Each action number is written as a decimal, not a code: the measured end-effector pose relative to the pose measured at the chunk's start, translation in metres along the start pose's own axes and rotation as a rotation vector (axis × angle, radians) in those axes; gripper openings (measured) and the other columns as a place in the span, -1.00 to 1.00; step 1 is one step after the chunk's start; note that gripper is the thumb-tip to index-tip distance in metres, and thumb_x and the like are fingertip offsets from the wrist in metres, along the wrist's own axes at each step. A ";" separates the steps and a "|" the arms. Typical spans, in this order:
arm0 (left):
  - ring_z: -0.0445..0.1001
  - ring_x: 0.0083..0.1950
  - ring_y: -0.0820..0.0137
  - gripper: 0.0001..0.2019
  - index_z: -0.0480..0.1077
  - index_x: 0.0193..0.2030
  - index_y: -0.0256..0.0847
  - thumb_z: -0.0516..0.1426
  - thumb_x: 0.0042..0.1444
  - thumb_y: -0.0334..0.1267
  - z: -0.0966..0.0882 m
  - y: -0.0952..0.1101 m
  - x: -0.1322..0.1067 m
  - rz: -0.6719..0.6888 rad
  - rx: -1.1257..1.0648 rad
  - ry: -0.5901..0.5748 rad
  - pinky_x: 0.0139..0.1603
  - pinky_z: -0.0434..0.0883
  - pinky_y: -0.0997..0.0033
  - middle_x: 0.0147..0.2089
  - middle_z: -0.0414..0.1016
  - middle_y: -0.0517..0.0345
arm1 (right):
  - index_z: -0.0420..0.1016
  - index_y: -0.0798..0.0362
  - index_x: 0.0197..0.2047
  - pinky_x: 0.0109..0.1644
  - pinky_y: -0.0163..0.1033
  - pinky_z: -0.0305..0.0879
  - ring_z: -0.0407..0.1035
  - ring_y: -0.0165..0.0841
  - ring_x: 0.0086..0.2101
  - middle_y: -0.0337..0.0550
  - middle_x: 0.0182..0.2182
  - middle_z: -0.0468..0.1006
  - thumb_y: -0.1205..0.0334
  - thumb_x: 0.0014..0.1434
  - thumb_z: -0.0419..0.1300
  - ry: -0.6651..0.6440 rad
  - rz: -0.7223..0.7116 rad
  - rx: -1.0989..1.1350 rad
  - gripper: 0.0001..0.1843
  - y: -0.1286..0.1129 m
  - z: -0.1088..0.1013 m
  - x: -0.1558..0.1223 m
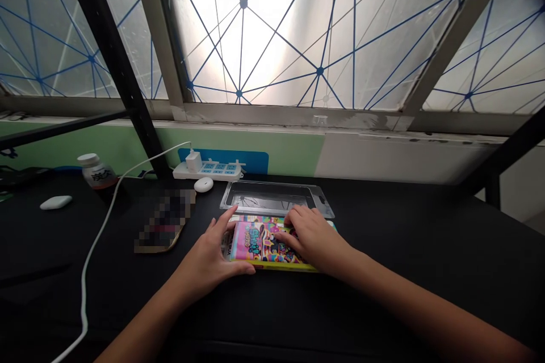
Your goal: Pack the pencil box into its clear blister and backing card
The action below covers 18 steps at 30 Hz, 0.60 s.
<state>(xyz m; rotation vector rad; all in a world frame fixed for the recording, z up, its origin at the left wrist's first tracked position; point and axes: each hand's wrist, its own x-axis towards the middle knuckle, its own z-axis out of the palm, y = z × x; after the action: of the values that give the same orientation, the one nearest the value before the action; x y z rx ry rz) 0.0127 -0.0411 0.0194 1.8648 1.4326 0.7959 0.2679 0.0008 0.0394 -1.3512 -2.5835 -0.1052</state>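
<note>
Forearms [147, 317] nearest on my feed, in from 8 & 4 o'clock. L hand [213, 255]: thumb & fingers wide apart round the 9 o'clock end of the printed pkt [259, 245], thumb on near edge; I can't tell if it's gripping. R hand [315, 238]: half-curled on pkt's top, 3 o'clock side; can't tell if it pinches anything. Pkt's on the tabletop [404, 227], dial ctr. Pixelated phone-like item [168, 221] approx 9–10. Clear plastic tray [322, 201] at 12, just beyond. Sm. white case [203, 185] at 10, power strip [219, 170] approx 11.
</note>
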 end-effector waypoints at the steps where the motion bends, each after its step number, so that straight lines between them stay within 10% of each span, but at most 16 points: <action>1: 0.36 0.33 -0.03 0.12 -0.11 0.51 -0.01 0.43 -0.10 -0.04 0.000 0.000 0.000 0.001 0.005 0.007 0.38 0.20 -0.12 0.29 0.43 -0.07 | 0.45 0.08 -0.24 -0.16 -0.09 0.30 0.42 -0.15 -0.24 -0.03 -0.27 0.52 -0.06 0.35 0.15 0.014 0.002 0.000 -0.65 0.000 0.002 0.002; 9: 0.33 0.36 0.01 -0.20 0.14 0.44 0.00 0.30 0.10 0.04 -0.003 -0.003 0.003 0.089 0.059 -0.025 0.50 -0.14 -0.13 0.32 0.42 0.07 | 0.39 0.10 -0.22 -0.16 -0.06 0.34 0.39 -0.14 -0.25 0.03 -0.26 0.49 -0.08 0.31 0.17 0.344 -0.074 -0.062 -0.63 0.002 -0.001 0.003; 13: 0.15 0.46 0.04 -0.37 0.25 0.40 -0.02 -0.22 0.38 0.22 -0.010 -0.004 0.002 0.075 0.034 -0.092 0.51 -0.26 -0.13 0.42 0.28 0.12 | 0.37 0.09 -0.18 -0.01 0.00 0.29 0.41 -0.17 -0.23 0.00 -0.25 0.54 0.02 0.38 0.12 0.529 -0.245 -0.063 -0.72 -0.006 -0.015 -0.016; 18: -0.26 0.54 -0.05 -0.19 0.09 0.49 -0.07 -0.23 0.28 0.38 -0.013 -0.005 -0.001 -0.098 0.097 -0.132 0.47 -0.16 -0.22 0.53 -0.02 0.10 | 0.41 0.03 -0.19 0.18 -0.04 0.20 0.47 -0.25 -0.19 -0.09 -0.19 0.59 -0.03 0.34 0.17 0.328 -0.509 0.063 -0.72 -0.009 -0.039 -0.061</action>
<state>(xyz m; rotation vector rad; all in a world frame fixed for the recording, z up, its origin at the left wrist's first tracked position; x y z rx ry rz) -0.0007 -0.0389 0.0233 1.8663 1.4889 0.5550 0.3005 -0.0599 0.0639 -0.5690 -2.5484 -0.2960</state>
